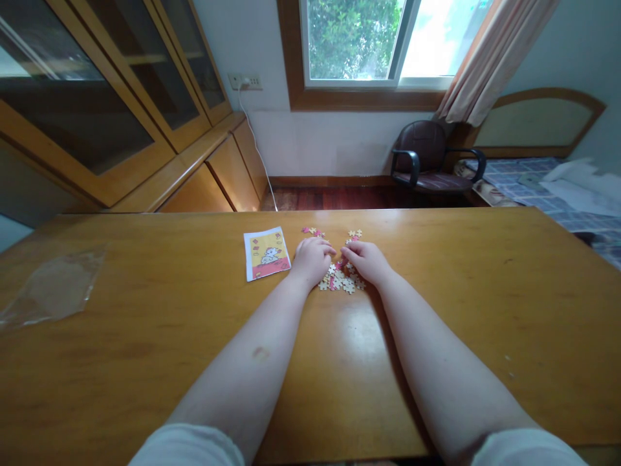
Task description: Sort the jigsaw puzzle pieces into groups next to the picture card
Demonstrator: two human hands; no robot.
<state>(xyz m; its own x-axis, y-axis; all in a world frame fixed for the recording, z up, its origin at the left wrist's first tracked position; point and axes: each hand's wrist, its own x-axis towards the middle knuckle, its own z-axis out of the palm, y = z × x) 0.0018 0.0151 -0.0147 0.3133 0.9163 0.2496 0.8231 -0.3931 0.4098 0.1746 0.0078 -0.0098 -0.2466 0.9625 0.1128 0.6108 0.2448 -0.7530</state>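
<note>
A loose pile of small jigsaw puzzle pieces [343, 282], cream, white and pink, lies on the wooden table between my wrists. My left hand [313, 260] rests at the pile's left edge, its fingers curled inward; whatever its fingertips hold is hidden. Opposite it, my right hand [369, 260] has thumb and fingers pinched together at a pink puzzle piece [341, 264]. More pieces [313, 231] lie beyond my left hand, and another small group [355, 233] lies beyond my right. Left of my left hand is a picture card [267, 254] showing a white cartoon animal on yellow and pink.
A clear plastic bag [53, 285] lies flat on the left of the table [466, 310]. Glass-door cabinets [121, 103] stand at the left. Beyond the far table edge are a brown armchair [427, 155], a window and a bed [553, 188].
</note>
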